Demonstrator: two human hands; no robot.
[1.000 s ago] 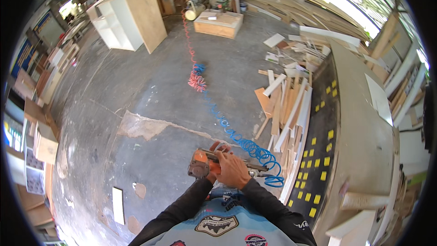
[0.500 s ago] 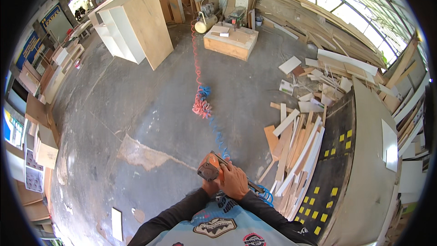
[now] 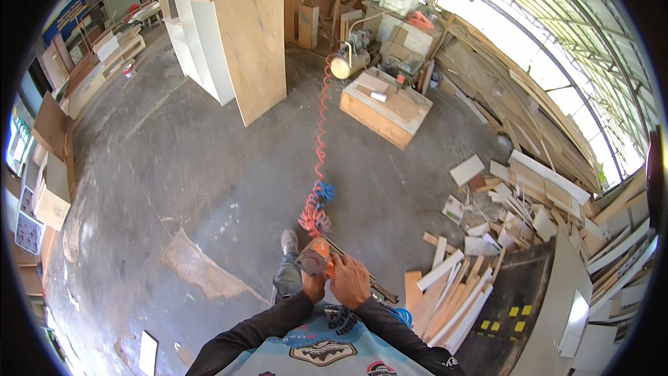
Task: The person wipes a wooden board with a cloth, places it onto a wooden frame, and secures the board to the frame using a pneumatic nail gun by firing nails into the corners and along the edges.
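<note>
In front of my body I hold an orange and dark nail gun [image 3: 315, 258], with its long narrow magazine pointing to the lower right. My left hand [image 3: 314, 287] is closed around its near side, below the orange head. My right hand [image 3: 351, 280] wraps over the body from the right, and its fingers hide part of the tool. A blue coiled air hose [image 3: 401, 315] shows beside my right forearm. Ahead on the floor, a tangled bunch of red hose [image 3: 314, 219] joins blue coils [image 3: 323, 193].
The red hose stretches to a cream air compressor [image 3: 349, 64]. Near it are a wooden box [image 3: 386, 106] and a tall cabinet [image 3: 256, 49]. Wood offcuts [image 3: 456, 292] lie to the right, beside a dark panel with yellow squares [image 3: 508, 320]. My foot [image 3: 289, 241] is on the floor ahead.
The hose bunch and wood offcuts are now nearer to me, and my foot has come into view ahead. Both hands still hold the nail gun.
</note>
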